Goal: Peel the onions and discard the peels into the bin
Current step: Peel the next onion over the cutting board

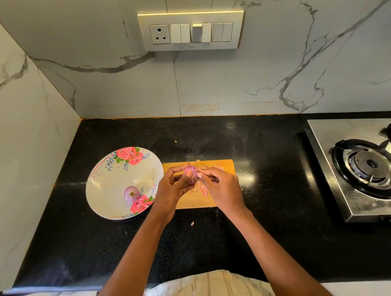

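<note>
Peeling a small onion over the wooden board.

The left hand point(173, 187) curls around the onion point(190, 173) to keep it from moving, while the right hand point(219, 190) pinches its skin to pull it off, so peels point(203, 189) drop on the board point(225, 166). Another onion point(131, 192) waits in the flowery plate point(102, 183) on the black counter point(266, 197), beside a stove point(368, 168) and a marble wall. No bin shows.

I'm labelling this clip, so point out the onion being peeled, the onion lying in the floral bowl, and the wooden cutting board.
Onion being peeled point(190, 173): head view, purple skin showing between the hands.
Onion in the floral bowl point(131, 193): head view, its middle.
Wooden cutting board point(225, 166): head view, bare far right corner.
</note>
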Demonstrator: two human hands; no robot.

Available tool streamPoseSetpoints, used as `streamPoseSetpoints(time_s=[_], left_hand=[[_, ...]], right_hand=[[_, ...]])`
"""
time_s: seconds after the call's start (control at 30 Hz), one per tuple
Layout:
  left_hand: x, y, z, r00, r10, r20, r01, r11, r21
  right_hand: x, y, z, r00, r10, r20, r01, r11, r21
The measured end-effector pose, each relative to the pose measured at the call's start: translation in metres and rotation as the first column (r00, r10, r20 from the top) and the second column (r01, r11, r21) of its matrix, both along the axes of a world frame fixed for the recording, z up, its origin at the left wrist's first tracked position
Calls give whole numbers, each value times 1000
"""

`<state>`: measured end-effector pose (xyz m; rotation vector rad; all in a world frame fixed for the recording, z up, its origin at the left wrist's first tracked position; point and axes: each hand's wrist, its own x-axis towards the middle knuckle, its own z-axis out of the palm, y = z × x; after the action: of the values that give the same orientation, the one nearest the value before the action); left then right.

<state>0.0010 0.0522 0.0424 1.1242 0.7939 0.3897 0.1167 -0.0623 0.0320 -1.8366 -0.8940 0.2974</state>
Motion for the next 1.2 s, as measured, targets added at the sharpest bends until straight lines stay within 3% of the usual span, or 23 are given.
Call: streamPoseSetpoints(time_s=[0.3,0.57,0.93,1.1,1.2], left_hand=[[-4,1,-2,1000,1,-9,-2,1000,-29],[-1,2,-4,1000,11,-19,-11,1000,0],[-3,1,-4,999,-39,-4,39,999,2],[-5,3,-2,998,-55,27,56,998,-26],[-7,6,-2,998,-64,24,65,998,-11]], right_hand=[[0,1,-5,1000,-28,9,28,999,-23],[-2,0,4,973,1,-230,11,999,51],[-1,2,-1,962,-33,-271,47,998,44],[10,1,-9,937,-188,-294,185,982,-38],[18,-1,-14,950,-189,-250,163,979,-119]])
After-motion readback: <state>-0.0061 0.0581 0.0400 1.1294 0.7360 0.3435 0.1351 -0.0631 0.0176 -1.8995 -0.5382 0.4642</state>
